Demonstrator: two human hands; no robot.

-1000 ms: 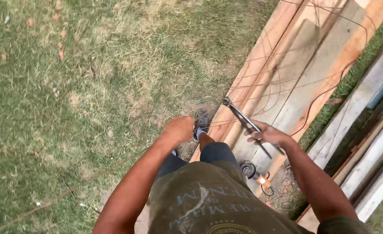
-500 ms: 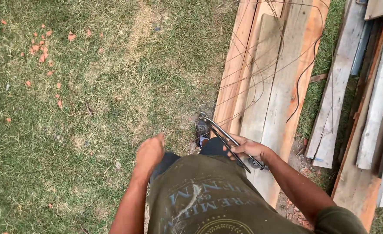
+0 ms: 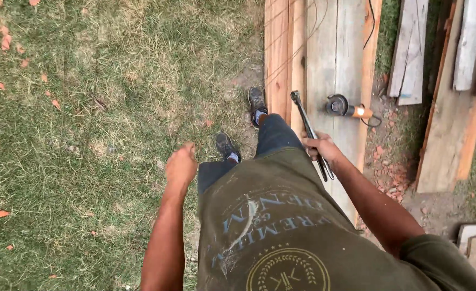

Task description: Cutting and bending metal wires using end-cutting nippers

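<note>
My right hand (image 3: pixel 320 147) grips a pair of long dark metal pincers (image 3: pixel 306 124) by the handles, its jaws pointing forward over the wooden planks (image 3: pixel 335 59). My left hand (image 3: pixel 181 166) hangs at my side over the grass, fingers loosely curled, holding nothing. Both my shoes (image 3: pixel 226 145) show below, one on grass, the other at the edge of the planks. An angle grinder (image 3: pixel 345 107) with an orange handle lies on the planks just right of the pincers.
Thin wires (image 3: pixel 297 37) lie across the planks. More boards (image 3: pixel 453 97) are stacked at the right over bare dirt. Grass (image 3: pixel 87 134) with scattered orange brick chips fills the left side.
I have stepped forward along the planks; the view has swung so the boards run straight up. The angle grinder has come into view. My left hand has dropped lower at my side.
</note>
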